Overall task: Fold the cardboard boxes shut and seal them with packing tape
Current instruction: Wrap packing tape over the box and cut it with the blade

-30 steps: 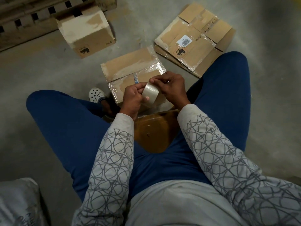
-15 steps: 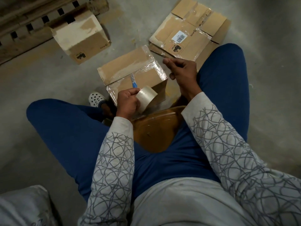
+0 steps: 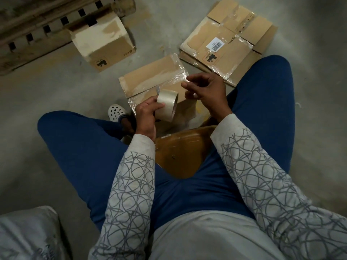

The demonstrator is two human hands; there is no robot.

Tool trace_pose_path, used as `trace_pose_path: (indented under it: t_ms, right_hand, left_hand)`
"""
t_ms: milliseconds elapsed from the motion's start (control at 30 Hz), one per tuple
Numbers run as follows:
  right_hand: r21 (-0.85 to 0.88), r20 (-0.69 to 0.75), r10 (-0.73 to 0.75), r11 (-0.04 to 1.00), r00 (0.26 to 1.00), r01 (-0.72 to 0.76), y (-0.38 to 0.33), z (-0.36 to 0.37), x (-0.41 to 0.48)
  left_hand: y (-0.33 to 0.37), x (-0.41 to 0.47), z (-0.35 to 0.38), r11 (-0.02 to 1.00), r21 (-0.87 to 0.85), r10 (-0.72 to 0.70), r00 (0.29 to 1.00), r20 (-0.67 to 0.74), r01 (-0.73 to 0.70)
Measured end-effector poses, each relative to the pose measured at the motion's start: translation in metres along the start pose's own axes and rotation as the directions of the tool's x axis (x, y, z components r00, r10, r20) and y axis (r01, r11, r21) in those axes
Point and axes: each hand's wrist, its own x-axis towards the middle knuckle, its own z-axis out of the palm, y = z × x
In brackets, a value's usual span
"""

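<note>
Single head-worn wide-angle view, looking steeply down over the seated person's lap, close to the floor [image 3: 47, 94]

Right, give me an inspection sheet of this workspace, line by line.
Surface: bare concrete floor, dusty.
Job's things: tape roll in the left hand; a box in front of the knees, top glossy with tape; a closed box further back; flattened cartons stacked beside it.
Clutter: a small blade-like tool on the near box, partly hidden.
Grippers: right hand raised beside the roll, fingertips pinched; whether it holds tape is unclear.
Cables: nothing seen.
Surroundings: wooden pallet, grey sack, stool.
</note>
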Motion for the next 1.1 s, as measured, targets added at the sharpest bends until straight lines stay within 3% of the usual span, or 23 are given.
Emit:
trace_pose_path:
  t_ms: [133,267,400,467,567,667,833,933,1033,1100]
  right_hand:
    - [-0.343,-0.062,-0.060,0.939,0.996,0.035,0.000,0.004,-0.002]
    - [-0.424,0.024,-0.074,0.903,0.997,0.077,0.003,0.006,-0.006]
    - [-0.579,-0.100,-0.134,0.813,0.986,0.052,0.000,0.010,-0.008]
    - [-0.652,-0.095,-0.174,0.755,0.980,0.070,-0.003,0.011,-0.009]
    - [-0.636,-0.016,-0.023,0.771,1.000,0.008,-0.003,0.014,-0.012]
    - [-0.734,0.002,0.177,0.669,0.984,-0.119,0.002,0.019,-0.020]
    - [-0.880,0.023,-0.006,0.474,1.000,0.023,0.001,0.026,-0.030]
    - [-0.867,0.035,0.070,0.498,0.997,-0.005,0.002,0.028,-0.031]
    - [-0.858,0.009,-0.091,0.511,0.996,0.055,-0.002,0.029,-0.030]
    - [-0.796,0.026,-0.136,0.597,0.990,0.103,-0.007,0.032,-0.030]
  left_hand:
    - [0.002,0.002,0.003,1.000,-0.030,-0.012,0.997,-0.072,0.009]
    - [0.002,0.004,0.003,1.000,-0.027,-0.009,0.992,-0.126,0.006]
    - [0.003,0.007,0.005,0.997,-0.075,-0.011,0.971,-0.239,-0.008]
    - [0.003,0.010,0.006,0.994,-0.105,-0.013,0.959,-0.283,-0.018]
    - [0.000,0.015,0.006,0.993,-0.116,-0.019,0.952,-0.305,-0.018]
    - [-0.003,0.017,0.007,0.985,-0.170,-0.053,0.955,-0.292,0.002]
    - [-0.007,0.020,0.007,0.957,-0.287,-0.122,0.954,-0.273,0.041]
    - [-0.006,0.020,0.006,0.925,-0.375,-0.158,0.956,-0.248,0.055]
    - [-0.001,0.018,0.006,0.875,-0.480,-0.184,0.959,-0.215,0.060]
    - [0.002,0.017,0.005,0.864,-0.500,-0.183,0.960,-0.213,0.054]
